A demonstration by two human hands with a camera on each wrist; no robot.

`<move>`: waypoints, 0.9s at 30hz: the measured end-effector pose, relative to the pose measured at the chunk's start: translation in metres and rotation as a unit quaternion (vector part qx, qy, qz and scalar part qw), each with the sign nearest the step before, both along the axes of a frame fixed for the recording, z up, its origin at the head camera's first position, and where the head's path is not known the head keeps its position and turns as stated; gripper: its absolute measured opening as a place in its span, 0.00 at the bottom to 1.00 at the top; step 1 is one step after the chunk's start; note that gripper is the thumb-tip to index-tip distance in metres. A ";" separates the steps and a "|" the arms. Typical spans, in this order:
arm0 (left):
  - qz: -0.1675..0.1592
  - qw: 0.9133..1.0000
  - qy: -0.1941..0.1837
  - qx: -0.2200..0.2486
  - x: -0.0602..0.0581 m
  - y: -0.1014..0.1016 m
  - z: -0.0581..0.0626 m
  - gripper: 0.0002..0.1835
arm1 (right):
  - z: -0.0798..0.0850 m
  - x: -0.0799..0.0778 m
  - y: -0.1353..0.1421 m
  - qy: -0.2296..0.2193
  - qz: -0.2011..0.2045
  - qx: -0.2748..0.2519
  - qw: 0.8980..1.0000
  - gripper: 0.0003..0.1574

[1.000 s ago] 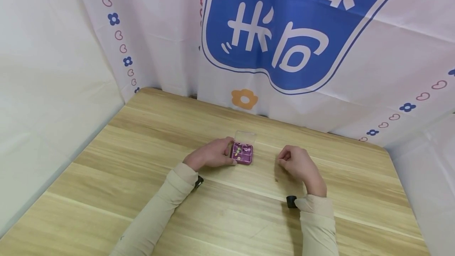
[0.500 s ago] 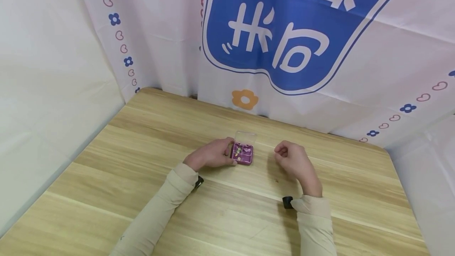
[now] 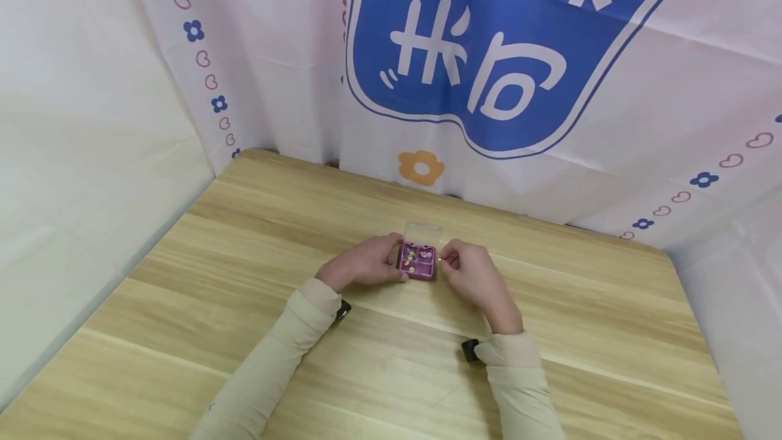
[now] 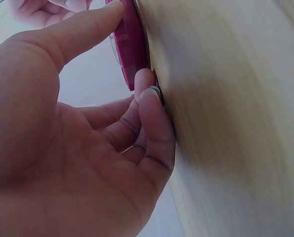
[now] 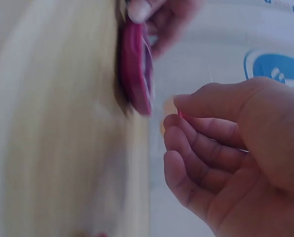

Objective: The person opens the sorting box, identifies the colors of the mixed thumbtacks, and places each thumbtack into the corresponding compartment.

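Observation:
A small purple pill box (image 3: 425, 269) with several compartments lies on the table, its clear lid (image 3: 423, 231) raised at the back. Small green, yellow and pinkish pieces sit in some compartments; the near right one shows bare purple. My left hand (image 3: 366, 262) holds the box by its left side, thumb at the near corner and index finger near the back corner. Just right of the box, my right hand (image 3: 473, 273) pinches a tiny piece (image 5: 180, 114) between thumb and index finger. Only a reddish bit of that piece shows in the right wrist view; its kind is unclear.
The wooden table (image 3: 293, 358) runs back to a printed cloth (image 3: 421, 168). A white cloth wall (image 3: 91, 155) stands on the left. A small reddish thing (image 5: 101, 235) lies at the bottom edge of the right wrist view, mostly cut off.
My right hand has moved left from the bare table to the right edge of the pill box, still pinching. My left hand and the box have stayed in place.

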State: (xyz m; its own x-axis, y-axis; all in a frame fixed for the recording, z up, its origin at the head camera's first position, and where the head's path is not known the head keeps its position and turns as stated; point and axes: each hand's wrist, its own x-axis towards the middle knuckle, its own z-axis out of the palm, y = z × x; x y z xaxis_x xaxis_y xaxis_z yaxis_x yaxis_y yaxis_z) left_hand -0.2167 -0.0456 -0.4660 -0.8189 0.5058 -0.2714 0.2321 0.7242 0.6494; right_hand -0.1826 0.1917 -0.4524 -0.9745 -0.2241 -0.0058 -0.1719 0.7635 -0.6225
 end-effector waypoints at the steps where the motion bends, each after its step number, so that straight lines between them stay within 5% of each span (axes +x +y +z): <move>1: 0.000 1.000 0.001 -0.001 0.000 0.000 0.000 0.49 | -0.001 0.000 -0.004 0.001 0.006 0.001 1.000 0.05; 27: -0.006 1.000 0.011 -0.006 -0.001 -0.001 -0.002 0.48 | -0.012 0.003 -0.027 0.018 0.013 -0.005 1.000 0.07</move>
State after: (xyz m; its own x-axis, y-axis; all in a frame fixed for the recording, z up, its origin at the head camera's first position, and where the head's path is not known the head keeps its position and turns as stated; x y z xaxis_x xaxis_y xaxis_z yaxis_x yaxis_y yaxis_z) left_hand -0.2181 -0.0463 -0.4675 -0.8189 0.5120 -0.2594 0.2541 0.7286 0.6361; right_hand -0.1792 0.1644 -0.4644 -0.9678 -0.2498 0.0314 -0.2143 0.7518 -0.6236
